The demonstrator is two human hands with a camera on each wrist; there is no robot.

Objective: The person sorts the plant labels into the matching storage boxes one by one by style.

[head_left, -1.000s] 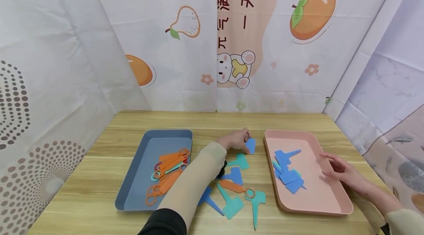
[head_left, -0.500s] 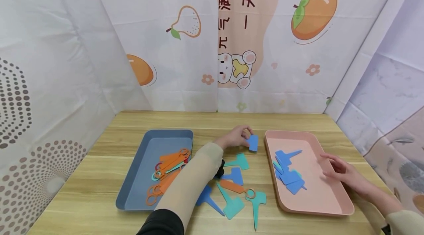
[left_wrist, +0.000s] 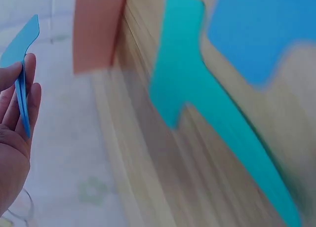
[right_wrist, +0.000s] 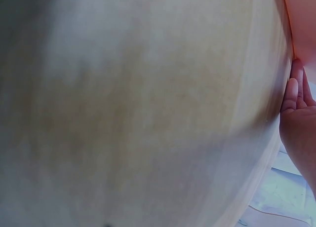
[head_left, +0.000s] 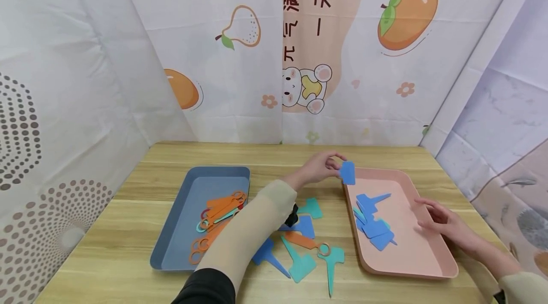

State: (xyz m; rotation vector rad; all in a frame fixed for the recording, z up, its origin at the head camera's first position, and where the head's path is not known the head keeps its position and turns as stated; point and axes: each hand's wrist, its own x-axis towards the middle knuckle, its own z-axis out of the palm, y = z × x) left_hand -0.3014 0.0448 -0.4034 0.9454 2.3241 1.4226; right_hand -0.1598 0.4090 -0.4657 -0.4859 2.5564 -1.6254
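Observation:
My left hand [head_left: 320, 167] pinches a blue T-shaped plant label [head_left: 348, 172] above the left far corner of the pink tray [head_left: 421, 261]. In the left wrist view, thumb and fingers press the stem of this blue label [left_wrist: 20, 84], its point downward. My right hand [head_left: 447, 225] holds the pink tray's right rim, thumb over the inner side; in the right wrist view, fingers [right_wrist: 291, 91] lie against the tray's outer wall. Several blue labels [head_left: 378, 235] and some teal ones lie in the pink tray's left part.
Between the trays lie teal labels [head_left: 303, 268], blue labels [head_left: 306, 225] and an orange ringed tag [head_left: 301, 240] on the wooden table [head_left: 274, 154]. A blue-grey tray [head_left: 175, 228] at left holds several orange ringed tags [head_left: 222, 209]. A printed curtain [head_left: 239, 75] stands behind.
My left hand has lifted the blue label off the table area and carried it right, to the pink tray's far left corner. The right hand has stayed at the rim.

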